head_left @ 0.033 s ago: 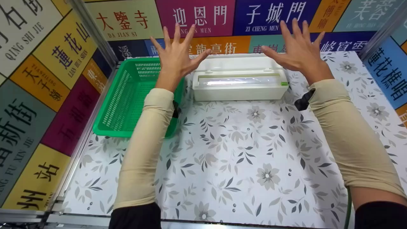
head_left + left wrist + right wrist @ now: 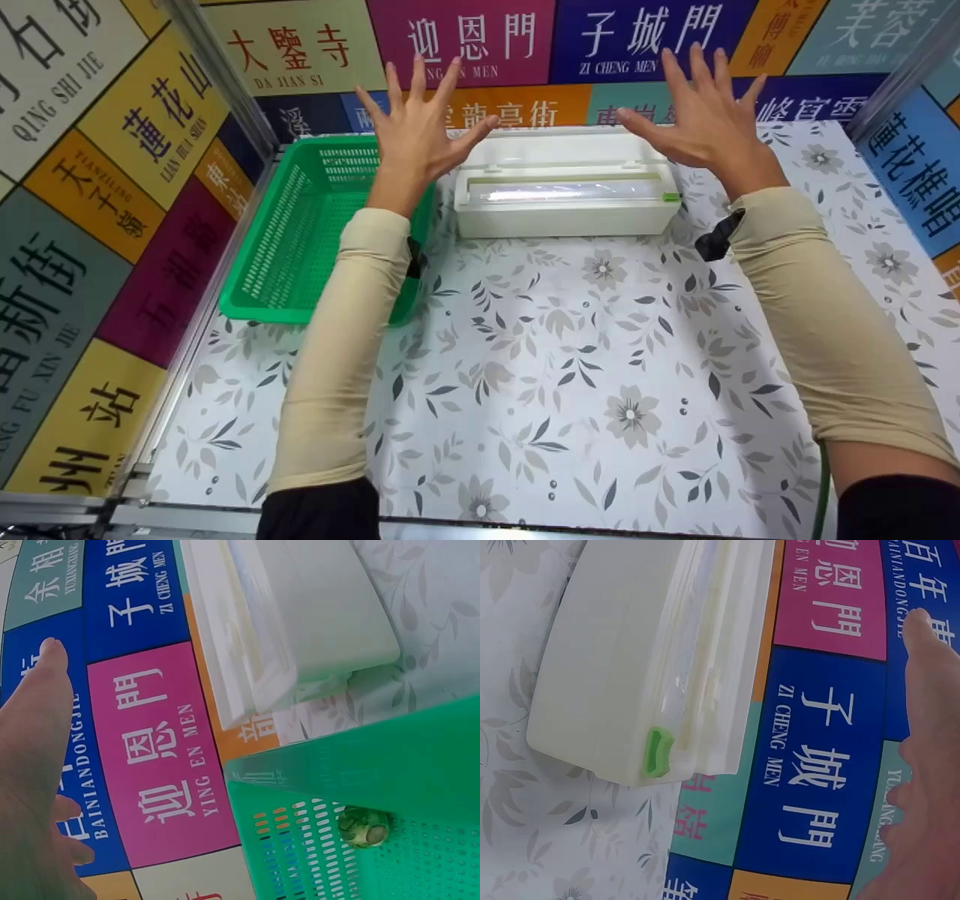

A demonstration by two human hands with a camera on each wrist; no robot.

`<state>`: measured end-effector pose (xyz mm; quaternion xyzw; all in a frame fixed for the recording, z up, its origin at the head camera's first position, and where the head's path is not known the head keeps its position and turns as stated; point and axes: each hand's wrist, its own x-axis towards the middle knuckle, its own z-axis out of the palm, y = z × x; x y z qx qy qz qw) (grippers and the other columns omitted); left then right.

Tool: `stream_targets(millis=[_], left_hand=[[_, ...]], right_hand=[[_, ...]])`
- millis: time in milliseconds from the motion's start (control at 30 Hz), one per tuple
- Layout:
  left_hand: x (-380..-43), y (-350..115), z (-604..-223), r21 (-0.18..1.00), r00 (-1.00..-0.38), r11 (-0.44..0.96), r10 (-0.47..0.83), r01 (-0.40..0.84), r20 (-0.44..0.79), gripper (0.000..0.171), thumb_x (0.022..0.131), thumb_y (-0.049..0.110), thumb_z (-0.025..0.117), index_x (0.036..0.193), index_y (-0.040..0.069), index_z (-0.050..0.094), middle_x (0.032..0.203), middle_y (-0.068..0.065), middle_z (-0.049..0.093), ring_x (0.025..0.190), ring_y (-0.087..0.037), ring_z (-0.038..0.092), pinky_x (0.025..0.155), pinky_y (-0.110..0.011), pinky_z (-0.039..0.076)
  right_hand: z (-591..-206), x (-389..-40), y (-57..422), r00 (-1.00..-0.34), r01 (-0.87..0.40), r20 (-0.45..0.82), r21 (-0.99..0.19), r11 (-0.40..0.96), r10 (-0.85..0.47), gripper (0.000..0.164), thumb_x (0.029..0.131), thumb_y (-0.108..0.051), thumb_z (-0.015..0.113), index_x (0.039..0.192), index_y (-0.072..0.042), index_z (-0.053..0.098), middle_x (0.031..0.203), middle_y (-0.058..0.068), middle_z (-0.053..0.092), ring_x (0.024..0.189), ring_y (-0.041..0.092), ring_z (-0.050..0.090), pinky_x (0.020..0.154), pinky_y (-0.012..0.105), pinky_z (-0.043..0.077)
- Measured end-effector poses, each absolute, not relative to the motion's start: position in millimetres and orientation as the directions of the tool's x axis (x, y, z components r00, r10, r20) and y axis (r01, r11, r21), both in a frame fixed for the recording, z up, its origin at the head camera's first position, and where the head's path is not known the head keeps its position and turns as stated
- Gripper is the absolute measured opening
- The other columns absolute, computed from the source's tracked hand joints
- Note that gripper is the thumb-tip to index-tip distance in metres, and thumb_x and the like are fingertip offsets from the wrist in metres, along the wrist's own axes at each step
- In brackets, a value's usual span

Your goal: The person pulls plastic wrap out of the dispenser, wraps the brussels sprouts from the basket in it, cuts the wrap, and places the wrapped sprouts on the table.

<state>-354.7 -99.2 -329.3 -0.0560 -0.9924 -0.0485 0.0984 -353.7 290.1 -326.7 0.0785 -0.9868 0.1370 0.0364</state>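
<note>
Both hands are held up with fingers spread and nothing in them. My left hand (image 2: pixel 412 139) is raised between a green plastic basket (image 2: pixel 262 240) and a white cling film dispenser (image 2: pixel 566 220). Over the dispenser's right end, my right hand (image 2: pixel 709 124) is lifted, its thumb pointing inward. Clear film shows in the dispenser's long window, and a green slider (image 2: pixel 658 752) sits at one end. Inside the basket, the left wrist view shows a rounded green and yellowish item (image 2: pixel 364 827) with a brownish stub; its kind is unclear. My left forearm hides part of the basket in the head view.
A flower-patterned cloth (image 2: pixel 555 375) covers the table. Panels with Chinese lettering (image 2: pixel 461 45) wall in the back and both sides, with metal rails (image 2: pixel 199 322) along the left edge. A green cord (image 2: pixel 823 487) hangs near the right forearm.
</note>
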Motion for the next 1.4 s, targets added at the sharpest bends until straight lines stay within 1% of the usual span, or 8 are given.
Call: stream_targets(millis=[233,400,667,833,933,1133,1267,1400], left_hand=[[-354,-100,-332,0.088,-0.969,0.987,0.114,0.136,0.22,0.097,0.093,0.095,0.024,0.173,0.046,-0.003,0.184,-0.008,-0.003,0.17,-0.043,-0.007,0.127,-0.079,-0.014],[-350,-99,-330,0.094,-0.962,0.981,0.142,0.167,0.233,0.095,0.095,0.093,0.026,0.173,0.045,0.002,0.185,-0.008,0.003,0.171,-0.037,-0.003,0.131,-0.075,-0.01],[-342,-101,-332,0.175,-0.948,0.96,0.166,0.218,0.273,0.088,0.101,0.084,0.033,0.174,0.041,0.01,0.185,-0.007,0.008,0.172,-0.03,0.005,0.134,-0.068,-0.011],[-338,-101,-337,0.253,-0.935,0.931,0.181,0.263,0.306,0.083,0.104,0.077,0.037,0.174,0.037,0.017,0.184,-0.007,0.012,0.171,-0.028,0.012,0.137,-0.058,-0.009],[-334,-101,-339,0.303,-0.928,0.91,0.181,0.284,0.326,0.079,0.107,0.071,0.041,0.174,0.033,0.024,0.183,-0.006,0.018,0.17,-0.027,0.019,0.14,-0.05,0.001],[-327,-98,-342,0.367,-0.937,0.884,0.187,0.291,0.294,0.067,0.109,0.061,0.049,0.167,0.027,0.042,0.178,-0.003,0.035,0.165,-0.024,0.034,0.132,-0.046,0.036],[-324,-95,-346,0.357,-0.936,0.878,0.233,0.32,0.266,0.057,0.11,0.054,0.054,0.158,0.022,0.056,0.166,-0.005,0.053,0.152,-0.025,0.052,0.124,-0.045,0.048],[-323,-94,-351,0.36,-0.937,0.872,0.262,0.332,0.23,0.051,0.11,0.044,0.06,0.154,0.019,0.058,0.152,-0.006,0.066,0.135,-0.024,0.067,0.113,-0.043,0.058]], right_hand=[[-329,-353,293,-0.983,-0.168,0.118,-0.275,0.946,-0.141,0.109,0.093,-0.092,0.036,0.174,-0.033,-0.007,0.182,0.007,-0.017,0.168,0.037,-0.021,0.123,0.075,-0.026],[-329,-350,297,-0.979,-0.176,0.149,-0.305,0.936,-0.136,0.105,0.095,-0.089,0.04,0.174,-0.033,-0.003,0.183,0.004,-0.013,0.169,0.033,-0.019,0.128,0.068,-0.023],[-332,-342,299,-0.967,-0.215,0.201,-0.328,0.92,-0.155,0.1,0.098,-0.083,0.044,0.175,-0.032,0.004,0.184,0.003,-0.004,0.171,0.032,-0.009,0.135,0.06,-0.016],[-335,-336,301,-0.959,-0.245,0.222,-0.326,0.913,-0.178,0.097,0.1,-0.078,0.046,0.176,-0.029,0.01,0.184,0.003,0.003,0.172,0.033,-0.001,0.137,0.059,-0.009],[-336,-333,301,-0.954,-0.262,0.231,-0.324,0.909,-0.193,0.092,0.102,-0.072,0.048,0.176,-0.027,0.014,0.184,0.004,0.007,0.172,0.033,0.004,0.138,0.058,-0.003],[-339,-326,305,-0.951,-0.273,0.233,-0.327,0.905,-0.202,0.082,0.105,-0.059,0.052,0.174,-0.027,0.023,0.184,0.004,0.015,0.169,0.038,0.015,0.136,0.068,0.009],[-344,-322,309,-0.953,-0.268,0.225,-0.328,0.906,-0.2,0.079,0.106,-0.053,0.055,0.174,-0.027,0.025,0.182,0.007,0.023,0.166,0.043,0.024,0.133,0.07,0.018],[-349,-321,311,-0.963,-0.249,0.183,-0.335,0.909,-0.196,0.082,0.106,-0.053,0.056,0.175,-0.03,0.019,0.18,0.01,0.026,0.164,0.046,0.027,0.131,0.071,0.023]])
